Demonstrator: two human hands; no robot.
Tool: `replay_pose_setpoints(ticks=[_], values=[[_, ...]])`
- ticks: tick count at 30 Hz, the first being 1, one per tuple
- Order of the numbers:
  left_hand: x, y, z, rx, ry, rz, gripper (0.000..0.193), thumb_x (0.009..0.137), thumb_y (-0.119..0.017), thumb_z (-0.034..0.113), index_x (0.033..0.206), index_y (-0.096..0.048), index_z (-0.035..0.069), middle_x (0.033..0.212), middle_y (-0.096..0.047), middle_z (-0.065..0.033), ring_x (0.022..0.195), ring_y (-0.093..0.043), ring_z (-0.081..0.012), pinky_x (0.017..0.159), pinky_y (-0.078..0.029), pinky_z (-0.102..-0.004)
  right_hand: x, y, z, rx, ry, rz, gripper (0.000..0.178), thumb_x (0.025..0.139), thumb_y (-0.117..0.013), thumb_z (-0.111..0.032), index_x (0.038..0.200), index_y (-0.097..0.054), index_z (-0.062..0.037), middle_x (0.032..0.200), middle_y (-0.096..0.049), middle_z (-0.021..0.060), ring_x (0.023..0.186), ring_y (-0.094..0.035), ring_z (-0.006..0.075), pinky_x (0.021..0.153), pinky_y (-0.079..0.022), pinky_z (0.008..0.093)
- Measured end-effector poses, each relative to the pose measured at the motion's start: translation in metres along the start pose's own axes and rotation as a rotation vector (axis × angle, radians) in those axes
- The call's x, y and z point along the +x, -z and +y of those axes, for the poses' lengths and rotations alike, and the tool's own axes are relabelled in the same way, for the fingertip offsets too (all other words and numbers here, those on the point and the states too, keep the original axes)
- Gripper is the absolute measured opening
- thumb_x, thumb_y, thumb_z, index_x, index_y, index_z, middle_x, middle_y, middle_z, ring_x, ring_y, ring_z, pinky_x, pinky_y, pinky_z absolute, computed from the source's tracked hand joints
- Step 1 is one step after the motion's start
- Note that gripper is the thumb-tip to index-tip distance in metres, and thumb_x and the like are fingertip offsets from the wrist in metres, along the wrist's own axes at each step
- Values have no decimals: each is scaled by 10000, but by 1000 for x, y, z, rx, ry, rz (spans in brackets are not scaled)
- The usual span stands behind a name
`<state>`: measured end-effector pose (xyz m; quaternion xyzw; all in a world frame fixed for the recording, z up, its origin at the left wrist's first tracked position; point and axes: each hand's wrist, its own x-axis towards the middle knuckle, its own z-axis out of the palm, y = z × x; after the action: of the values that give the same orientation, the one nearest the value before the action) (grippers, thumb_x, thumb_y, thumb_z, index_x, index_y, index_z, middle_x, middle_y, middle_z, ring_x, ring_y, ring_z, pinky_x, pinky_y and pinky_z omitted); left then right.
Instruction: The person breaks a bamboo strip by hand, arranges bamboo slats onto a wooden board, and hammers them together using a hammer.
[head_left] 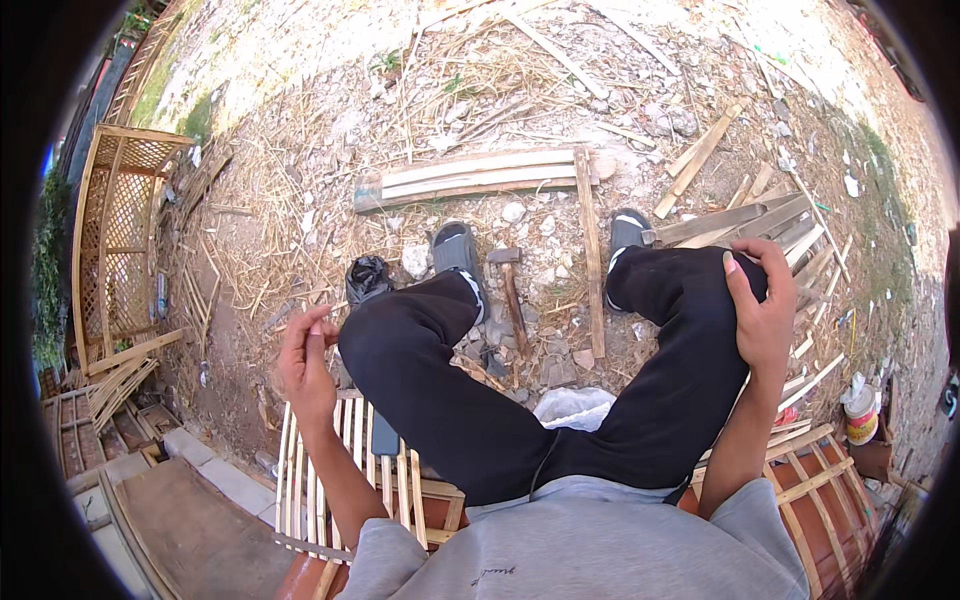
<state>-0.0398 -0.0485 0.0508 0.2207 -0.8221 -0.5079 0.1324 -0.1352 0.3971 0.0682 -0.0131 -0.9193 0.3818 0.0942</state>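
My left hand is raised beside my left knee, its thumb and fingertips pressed together. Whatever they pinch, if anything, is too small to make out. My right hand rests over my right knee with its thumb and fingers apart, holding nothing. On the ground between my feet lies a hammer with a wooden handle. Beyond it, two pale wooden slats lie on a thick board. A single long slat runs toward me from the board's right end.
A black plastic bag sits by my left foot. Wood scraps lie in a heap at right, near a white bucket. Slatted frames are at both my sides. A lattice panel stands far left. Straw and stones cover the ground.
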Motion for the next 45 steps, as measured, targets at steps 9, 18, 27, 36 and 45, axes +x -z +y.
replay_pose_setpoints(ticks=[9, 18, 27, 36, 45], values=[[56, -3, 42, 436, 296, -515, 427, 850, -666, 398, 718, -658, -9, 610, -559, -30, 557, -519, -103, 549, -441, -263, 61, 16, 10, -382, -169, -432, 417, 774, -700, -391, 848, -662, 18, 714, -619, 119, 716, -613, 246, 653, -459, 355], [112, -35, 22, 954, 227, -1124, 428, 904, -558, 352, 707, -668, -11, 569, -556, -64, 522, -487, -160, 518, -405, -345, 109, -30, 52, -687, 22, -1028, 317, 721, -597, -257, 818, -694, 29, 835, -685, 220, 790, -663, 348, 716, -500, 415], [110, -37, -1, 1089, -145, -799, 323, 814, -585, 279, 777, -693, -24, 783, -656, -253, 788, -647, -402, 754, -507, -448, 93, -22, 13, -872, 69, -722, 254, 741, -577, -146, 904, -700, 4, 960, -690, 203, 930, -669, 339, 795, -533, 432], [105, -64, 21, 1054, -376, -904, 301, 883, -573, 265, 859, -700, -6, 870, -671, -221, 858, -636, -392, 794, -496, -451, 72, -44, -24, -807, 327, -694, 220, 774, -622, -212, 926, -696, -71, 869, -695, 133, 876, -674, 304, 763, -533, 403], [87, -125, 116, 428, -463, -845, 240, 859, -650, 133, 1080, -681, 44, 809, -687, -153, 734, -654, -226, 678, -479, -364, 15, -228, -5, 245, -261, -436, 293, 786, -639, -328, 939, -667, -80, 863, -672, 157, 858, -653, 331, 773, -501, 410]])
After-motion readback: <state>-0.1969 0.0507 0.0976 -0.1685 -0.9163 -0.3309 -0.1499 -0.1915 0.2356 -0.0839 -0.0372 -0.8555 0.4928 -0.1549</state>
